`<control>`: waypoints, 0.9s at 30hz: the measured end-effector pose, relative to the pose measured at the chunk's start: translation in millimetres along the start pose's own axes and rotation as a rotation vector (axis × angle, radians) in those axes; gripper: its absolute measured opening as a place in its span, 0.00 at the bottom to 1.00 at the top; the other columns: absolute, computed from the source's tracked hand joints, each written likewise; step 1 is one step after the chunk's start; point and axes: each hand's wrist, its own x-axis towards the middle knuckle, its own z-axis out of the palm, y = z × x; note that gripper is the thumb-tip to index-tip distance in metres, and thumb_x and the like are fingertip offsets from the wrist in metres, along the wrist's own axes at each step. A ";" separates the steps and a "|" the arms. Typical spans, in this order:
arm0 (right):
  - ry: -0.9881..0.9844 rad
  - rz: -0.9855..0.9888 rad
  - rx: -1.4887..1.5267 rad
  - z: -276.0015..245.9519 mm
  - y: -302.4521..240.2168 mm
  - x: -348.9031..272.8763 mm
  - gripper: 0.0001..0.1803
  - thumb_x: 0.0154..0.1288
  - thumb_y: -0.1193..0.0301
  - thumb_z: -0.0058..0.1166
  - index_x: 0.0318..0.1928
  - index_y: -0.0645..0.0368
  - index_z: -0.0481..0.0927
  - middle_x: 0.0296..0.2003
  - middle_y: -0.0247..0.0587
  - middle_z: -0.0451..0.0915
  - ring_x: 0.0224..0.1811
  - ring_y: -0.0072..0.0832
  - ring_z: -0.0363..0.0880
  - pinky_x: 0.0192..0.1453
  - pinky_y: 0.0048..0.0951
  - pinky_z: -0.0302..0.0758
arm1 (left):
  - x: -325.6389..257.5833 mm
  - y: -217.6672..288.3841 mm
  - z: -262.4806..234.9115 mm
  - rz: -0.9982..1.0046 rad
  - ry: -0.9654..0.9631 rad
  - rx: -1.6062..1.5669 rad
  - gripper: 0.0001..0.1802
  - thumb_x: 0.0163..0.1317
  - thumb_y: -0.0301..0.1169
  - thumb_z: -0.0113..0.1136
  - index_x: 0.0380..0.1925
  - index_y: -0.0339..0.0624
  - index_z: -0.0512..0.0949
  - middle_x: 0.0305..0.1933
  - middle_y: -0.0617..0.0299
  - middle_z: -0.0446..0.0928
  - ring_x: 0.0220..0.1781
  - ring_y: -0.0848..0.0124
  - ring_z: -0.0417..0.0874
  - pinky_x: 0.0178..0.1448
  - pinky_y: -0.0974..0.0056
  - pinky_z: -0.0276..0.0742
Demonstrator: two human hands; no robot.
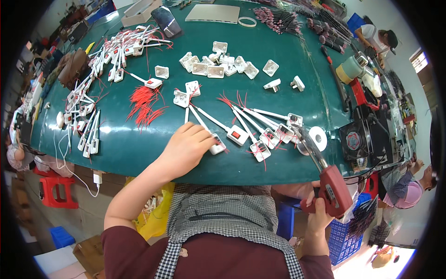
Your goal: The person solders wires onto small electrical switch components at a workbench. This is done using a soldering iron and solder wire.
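Observation:
My left hand (186, 149) is closed at a white switch housing (217, 146) with red wire ends, near the table's front edge; its fingertips are partly hidden. Beside it lies another housing with a red rocker switch (237, 135) on a white cable. To the right, several white cables with open housings (269, 138) and thin red wires lie side by side. My right hand (318, 214) grips a red soldering gun (335, 190) by its handle, finger at the trigger. The gun's metal tip reaches up over the rightmost housing (294, 119), beside a roll of solder wire (318, 138).
Loose red wires (144, 106) and white housing shells (215, 71) lie mid-table. Finished-looking switch cables (116, 56) are piled at the left. A black fan-like box (362, 139) stands at the right edge; a person (381, 39) is at the far right.

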 end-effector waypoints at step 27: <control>0.177 -0.082 0.070 -20.9 24.2 -18.8 0.27 0.69 0.65 0.49 0.62 0.68 0.60 0.48 0.51 0.74 0.25 0.23 0.70 0.24 0.17 0.68 | 51.6 11.3 6.3 0.087 -0.295 -0.331 0.07 0.48 0.24 0.56 0.29 0.44 0.78 0.37 0.62 0.73 0.45 0.60 0.72 0.52 0.57 0.65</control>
